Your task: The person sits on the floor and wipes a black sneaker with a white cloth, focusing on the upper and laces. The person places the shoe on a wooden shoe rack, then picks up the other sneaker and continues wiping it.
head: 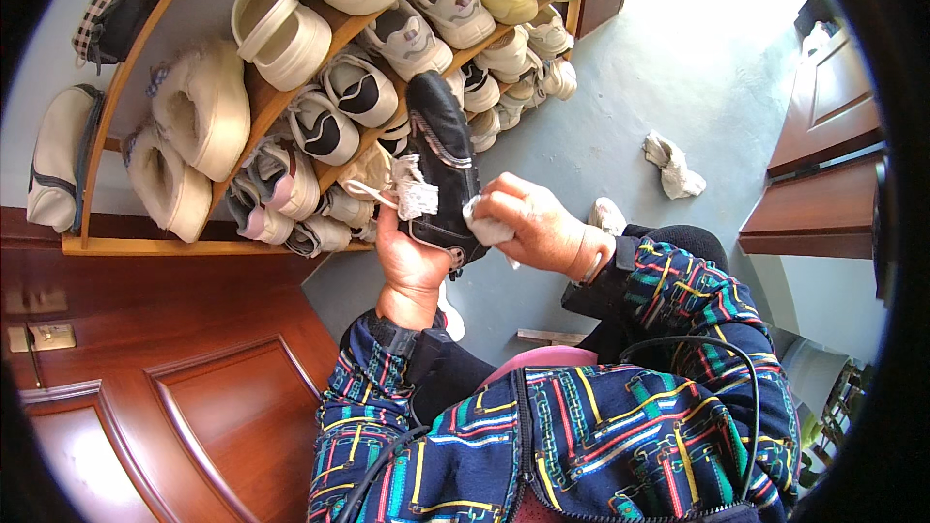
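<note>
My left hand [413, 269] grips a black shoe [443, 145] near one end, with its other end tilted up toward the shoe rack. A crumpled white cloth [485, 225] is pinched in my right hand [545, 221] and touches the side of the shoe. Beside my left thumb, a white lacy piece [418, 192] with a loop lies over the shoe. Whether it is attached to the shoe, I cannot tell. My left fingers are mostly hidden behind the shoe.
A wooden shoe rack [218, 248] full of pale shoes stands ahead and to the left, close to the held shoe. A brown door [240, 407] is at lower left. Another crumpled cloth [674, 165] lies on the grey floor [574, 152]. Brown cabinetry [814, 203] stands at right.
</note>
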`<state>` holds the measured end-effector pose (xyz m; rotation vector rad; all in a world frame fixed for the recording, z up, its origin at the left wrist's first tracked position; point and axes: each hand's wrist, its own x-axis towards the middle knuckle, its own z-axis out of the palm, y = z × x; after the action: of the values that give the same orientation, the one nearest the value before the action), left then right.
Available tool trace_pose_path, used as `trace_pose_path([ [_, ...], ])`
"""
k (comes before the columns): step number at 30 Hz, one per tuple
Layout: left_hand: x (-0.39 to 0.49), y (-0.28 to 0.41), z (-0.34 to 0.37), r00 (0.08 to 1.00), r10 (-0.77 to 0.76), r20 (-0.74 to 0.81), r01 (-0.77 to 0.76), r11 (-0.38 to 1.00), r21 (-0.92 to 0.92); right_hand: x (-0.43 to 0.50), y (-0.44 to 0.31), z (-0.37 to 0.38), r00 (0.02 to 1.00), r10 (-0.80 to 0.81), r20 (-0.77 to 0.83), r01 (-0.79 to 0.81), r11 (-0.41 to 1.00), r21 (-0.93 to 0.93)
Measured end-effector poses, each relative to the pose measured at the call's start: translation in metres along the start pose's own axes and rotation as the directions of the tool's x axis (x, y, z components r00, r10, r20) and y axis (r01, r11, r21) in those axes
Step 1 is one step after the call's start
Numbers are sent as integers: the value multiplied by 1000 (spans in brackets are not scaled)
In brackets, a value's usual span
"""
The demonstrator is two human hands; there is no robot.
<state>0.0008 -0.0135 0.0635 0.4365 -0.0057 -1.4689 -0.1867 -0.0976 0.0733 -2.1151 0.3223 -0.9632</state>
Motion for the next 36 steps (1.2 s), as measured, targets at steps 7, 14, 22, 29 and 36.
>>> trace_pose_path([
  [7,-5,9,6,999,23,28,-23,1000,18,-17,3,15,962,56,268,-45,998,-47],
  [14,-4,9,3,1000,17,-9,-17,1000,-9,-3,3,3,972,62,228,-39,994,-106],
  [22,1,-5,-5,998,15,-58,-14,1000,24,0,-1,0,999,-20,-26,19,999,-48],
  [29,2,-3,-9,1000,29,0,-29,999,17,0,-2,3,999,-22,25,23,998,-51],
  [36,3,-10,-18,996,-9,-90,18,995,99,-1,-7,5,995,-81,59,84,996,-43],
])
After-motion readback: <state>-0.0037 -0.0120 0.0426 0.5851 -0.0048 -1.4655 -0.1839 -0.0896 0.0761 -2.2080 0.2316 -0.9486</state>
